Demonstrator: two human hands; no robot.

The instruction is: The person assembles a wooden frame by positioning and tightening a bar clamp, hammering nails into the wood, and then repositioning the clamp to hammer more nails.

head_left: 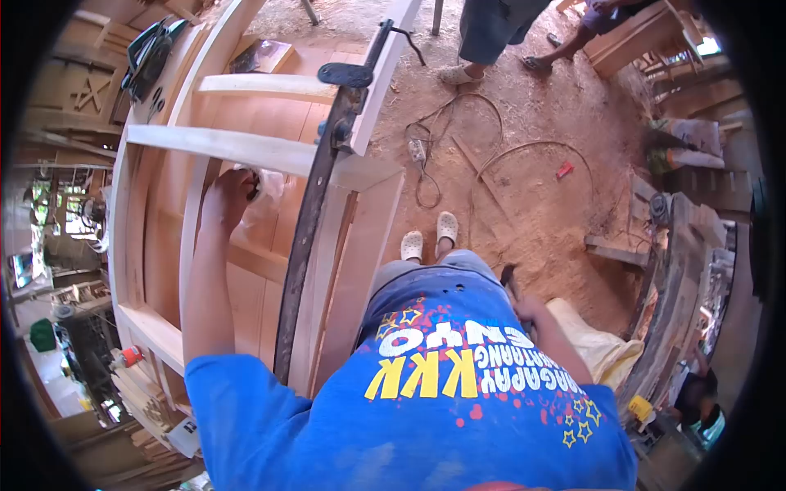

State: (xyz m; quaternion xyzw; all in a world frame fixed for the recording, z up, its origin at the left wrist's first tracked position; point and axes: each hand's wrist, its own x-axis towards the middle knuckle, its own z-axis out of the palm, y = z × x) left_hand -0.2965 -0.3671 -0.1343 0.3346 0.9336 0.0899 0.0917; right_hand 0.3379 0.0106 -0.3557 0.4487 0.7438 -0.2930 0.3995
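My left hand point(232, 196) reaches down inside a pale wooden frame point(221, 147), its fingers curled at a clear plastic bag point(277, 193). Something dark shows at the fingertips, too small to name. My right hand point(529, 309) hangs low at my right side, closed around a dark, narrow tool point(508, 281); the shirt hides part of the hand. A long metal bar clamp point(315, 192) lies across the frame, between my left arm and my body. Beside it runs a wooden board point(364, 237) along the frame's near side.
A power tool point(151, 61) rests on the wood at upper left. An electric cord point(499, 114) with an outlet box point(418, 150) lies on the sawdust-covered floor. Two people stand or sit at the top. A timber bench point(679, 270) and a pale sack point(602, 348) are to my right.
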